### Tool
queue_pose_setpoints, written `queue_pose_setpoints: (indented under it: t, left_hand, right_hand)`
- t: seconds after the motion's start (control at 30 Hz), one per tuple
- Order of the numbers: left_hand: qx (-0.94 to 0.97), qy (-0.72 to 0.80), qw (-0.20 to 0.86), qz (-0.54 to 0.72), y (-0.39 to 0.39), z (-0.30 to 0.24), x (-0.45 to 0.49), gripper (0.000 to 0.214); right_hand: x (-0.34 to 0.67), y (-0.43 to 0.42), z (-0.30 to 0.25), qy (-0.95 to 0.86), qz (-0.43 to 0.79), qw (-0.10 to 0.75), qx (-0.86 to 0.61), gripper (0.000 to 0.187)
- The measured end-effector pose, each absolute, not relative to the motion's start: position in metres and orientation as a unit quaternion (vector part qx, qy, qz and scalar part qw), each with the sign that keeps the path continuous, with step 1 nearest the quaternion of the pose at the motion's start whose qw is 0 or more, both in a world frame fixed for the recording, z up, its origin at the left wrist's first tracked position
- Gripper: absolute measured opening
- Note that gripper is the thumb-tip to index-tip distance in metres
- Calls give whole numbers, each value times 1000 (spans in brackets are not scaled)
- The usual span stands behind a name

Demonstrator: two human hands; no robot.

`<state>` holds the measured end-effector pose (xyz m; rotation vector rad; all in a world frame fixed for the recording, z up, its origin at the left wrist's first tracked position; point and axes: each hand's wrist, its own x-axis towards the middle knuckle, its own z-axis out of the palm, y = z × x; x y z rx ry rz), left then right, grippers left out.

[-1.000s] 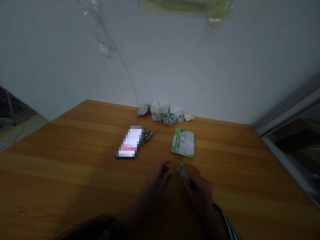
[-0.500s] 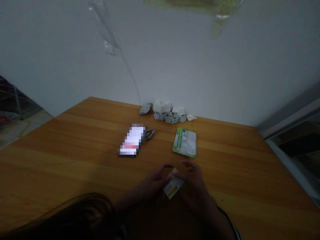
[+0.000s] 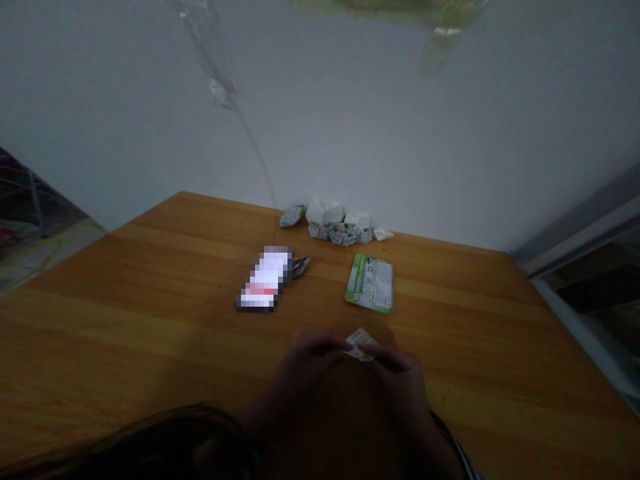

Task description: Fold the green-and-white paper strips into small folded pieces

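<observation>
Between my two hands is a small printed packet (image 3: 361,337), white with orange and yellow marks; its exact kind is too dim to tell. My left hand (image 3: 316,353) pinches its left side with thumb and fingertips. On the opposite side, my right hand (image 3: 401,379) pinches it too, and the fingertips of both hands nearly meet. A green and white printed pouch (image 3: 371,283) lies flat on the table just beyond my hands.
A lit phone (image 3: 265,279), its screen blurred, lies left on the wooden table (image 3: 150,267), beside a small silvery wrapper (image 3: 301,267). Crumpled white tissues (image 3: 324,212) and crumpled printed wrappers (image 3: 344,233) sit along the wall (image 3: 375,133). Dark hair (image 3: 165,440) covers the lower left.
The packet has tilted and moved slightly up and to the right. My hands have turned, and my right fingers, raised before, have closed in to a pinch at its edge.
</observation>
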<state>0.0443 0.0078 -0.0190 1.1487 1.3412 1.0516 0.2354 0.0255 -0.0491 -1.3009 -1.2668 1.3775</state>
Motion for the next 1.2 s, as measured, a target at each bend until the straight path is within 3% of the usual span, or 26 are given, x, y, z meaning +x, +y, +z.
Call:
queue_pose_setpoints:
  t: [0.2, 0.53, 0.8, 0.9, 1.0, 1.1, 1.2]
  left_hand:
    - [406, 565, 541, 473, 4, -20, 54, 4]
    - [263, 555, 577, 537, 5, -23, 69, 31]
    - [310, 559, 568, 518, 3, -25, 71, 31]
    - [346, 576, 536, 511, 1, -26, 70, 32]
    - [379, 587, 509, 504, 0, -27, 70, 28]
    - [387, 578, 510, 505, 0, -27, 70, 27]
    - [353, 562, 541, 517, 2, -27, 71, 30]
  right_hand:
    - [232, 21, -47, -503, 514, 448, -531, 5]
    - [215, 17, -43, -459, 512, 475, -549, 20]
    - [211, 17, -49, -427, 543, 495, -527, 25]
    - [212, 23, -45, -427, 589, 492, -478, 44]
    - [215, 25, -41, -460, 615, 428, -477, 56]
    - [216, 23, -41, -500, 595, 400, -487, 56]
    - [215, 20, -44, -529, 542, 433, -489, 52]
